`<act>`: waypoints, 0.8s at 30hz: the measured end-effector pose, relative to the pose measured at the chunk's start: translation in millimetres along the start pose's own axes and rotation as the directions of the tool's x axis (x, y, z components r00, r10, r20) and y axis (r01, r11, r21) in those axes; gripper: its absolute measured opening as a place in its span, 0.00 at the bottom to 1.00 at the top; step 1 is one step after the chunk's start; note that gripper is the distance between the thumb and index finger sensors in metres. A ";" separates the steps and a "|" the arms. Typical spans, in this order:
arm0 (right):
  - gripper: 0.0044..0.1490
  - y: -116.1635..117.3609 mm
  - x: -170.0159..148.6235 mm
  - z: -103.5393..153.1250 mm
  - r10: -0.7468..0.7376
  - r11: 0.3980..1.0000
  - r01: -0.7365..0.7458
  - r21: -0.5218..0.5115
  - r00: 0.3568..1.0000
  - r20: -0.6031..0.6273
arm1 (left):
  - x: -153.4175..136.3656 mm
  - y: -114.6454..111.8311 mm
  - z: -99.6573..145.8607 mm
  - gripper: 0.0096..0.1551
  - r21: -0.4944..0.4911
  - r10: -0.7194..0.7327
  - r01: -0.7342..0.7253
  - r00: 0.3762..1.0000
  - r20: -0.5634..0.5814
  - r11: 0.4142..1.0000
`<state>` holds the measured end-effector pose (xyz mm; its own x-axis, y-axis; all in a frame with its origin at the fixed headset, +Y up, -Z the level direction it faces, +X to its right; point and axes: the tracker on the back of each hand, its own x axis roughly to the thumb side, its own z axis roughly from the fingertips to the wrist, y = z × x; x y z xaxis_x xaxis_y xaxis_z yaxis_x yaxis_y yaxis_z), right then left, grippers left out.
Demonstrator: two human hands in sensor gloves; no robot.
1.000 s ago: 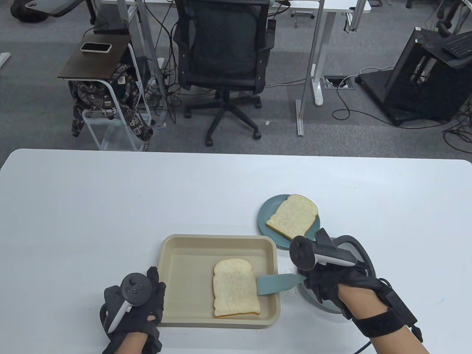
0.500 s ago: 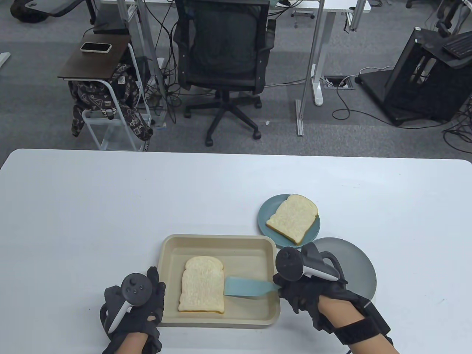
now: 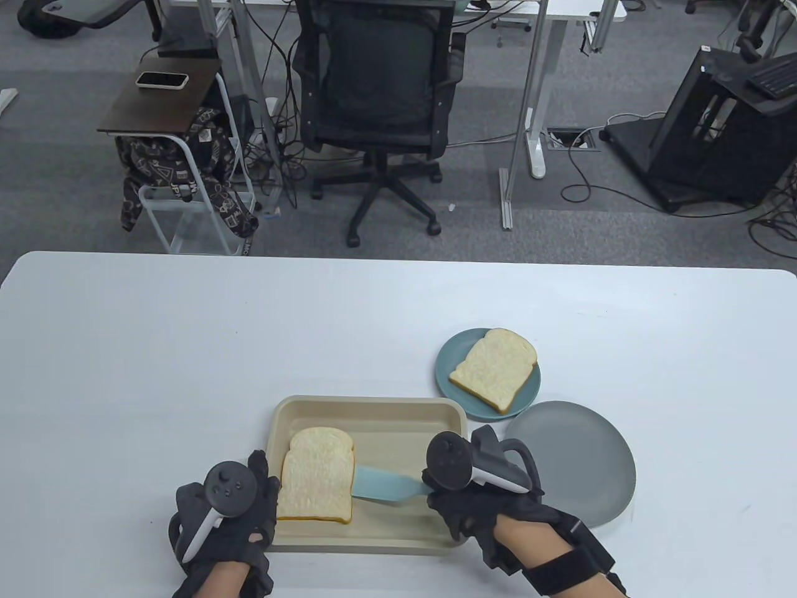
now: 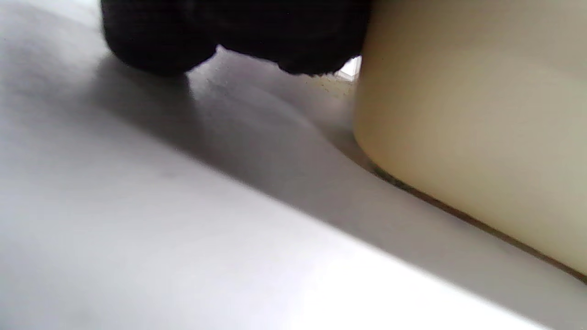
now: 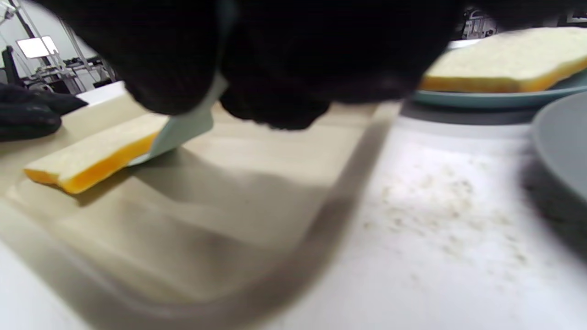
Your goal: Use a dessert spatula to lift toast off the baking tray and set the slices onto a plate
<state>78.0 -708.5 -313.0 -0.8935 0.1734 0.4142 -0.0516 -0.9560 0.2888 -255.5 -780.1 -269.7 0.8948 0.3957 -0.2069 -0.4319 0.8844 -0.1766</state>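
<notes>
While one slice of toast (image 3: 316, 474) lies at the left end of the beige baking tray (image 3: 398, 417), pressed close to that end wall, the teal blade of the dessert spatula (image 3: 383, 486) meets its right edge, running roughly left to right across the tray floor. The right hand (image 3: 482, 507) has its fingers curled round the spatula's handle, which the glove hides; the slice lies to that hand's left, in line with the blade, and judging from this the coming move turns on sliding the blade further under it against the wall. The left hand (image 3: 227, 517) sits at the tray's near left corner, nearer to the slice than the right; its fingers look bent against the tray's outer wall, though whether they grip it cannot be told. A second slice (image 3: 495, 369) already rests on the teal plate (image 3: 449, 361) beyond the tray's far right corner, with an empty grey plate (image 3: 576, 467) just beside it on the white surface (image 3: 187, 336). The right wrist view shows what the table view cannot: the slice's golden crust edge tipped up over the blade tip, and crumbs scattered on the surface beside the tray. The left wrist view gives only the tray's outer wall and dark fingertips (image 4: 156, 41) next to it.
</notes>
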 end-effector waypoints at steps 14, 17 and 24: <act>0.32 13.2 42.8 -22.5 -0.052 0.997 0.052 -0.062 0.999 -0.010 | 0.3 -0.1 0.1 0.36 0.001 0.000 0.000 1.000 -0.002 1.000; 0.32 15.1 44.8 -24.4 -0.063 0.996 0.062 -0.062 0.998 -0.012 | 0.1 -0.1 0.0 0.36 0.000 0.002 -0.002 1.000 -0.001 1.000; 0.32 20.4 41.2 -21.1 -0.108 0.990 0.107 -0.095 0.994 -0.007 | -0.1 -0.2 0.1 0.36 0.003 0.002 -0.002 1.000 -0.001 1.000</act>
<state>30.8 -725.9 -308.3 -0.8856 0.2743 0.3748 -0.1892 -0.9500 0.2483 -255.4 -780.3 -269.6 0.8936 0.3974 -0.2084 -0.4336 0.8843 -0.1730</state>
